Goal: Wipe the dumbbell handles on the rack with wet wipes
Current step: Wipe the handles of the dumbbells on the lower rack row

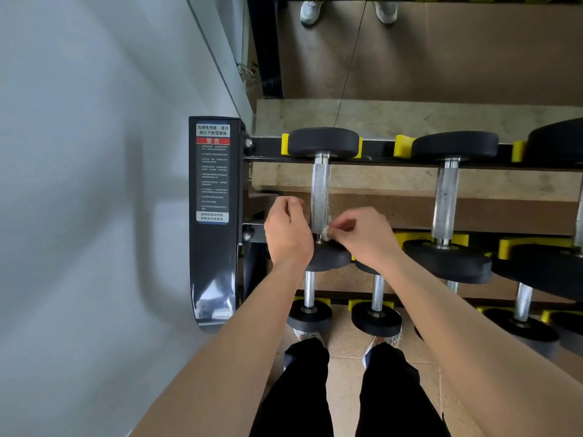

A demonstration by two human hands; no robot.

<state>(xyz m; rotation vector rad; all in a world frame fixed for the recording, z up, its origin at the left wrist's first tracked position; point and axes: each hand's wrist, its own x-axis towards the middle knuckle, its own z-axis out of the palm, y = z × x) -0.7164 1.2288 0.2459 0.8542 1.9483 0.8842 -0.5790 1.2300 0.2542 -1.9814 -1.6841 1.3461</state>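
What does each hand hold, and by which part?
The right hand pinches a crumpled wet wipe against the dumbbell handle, at its near end. The left hand: cannot tell.

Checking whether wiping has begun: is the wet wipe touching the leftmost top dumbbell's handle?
Touching. Head view shows the wet wipe, pinched by the right hand, lying against the near end of the handle, no gap.

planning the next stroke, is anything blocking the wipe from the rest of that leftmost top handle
Nothing visible does. The right hand pinches the wet wipe at the near end of the leftmost dumbbell handle; its knurled length beyond is bare. The left hand sits curled to its left, not across it.
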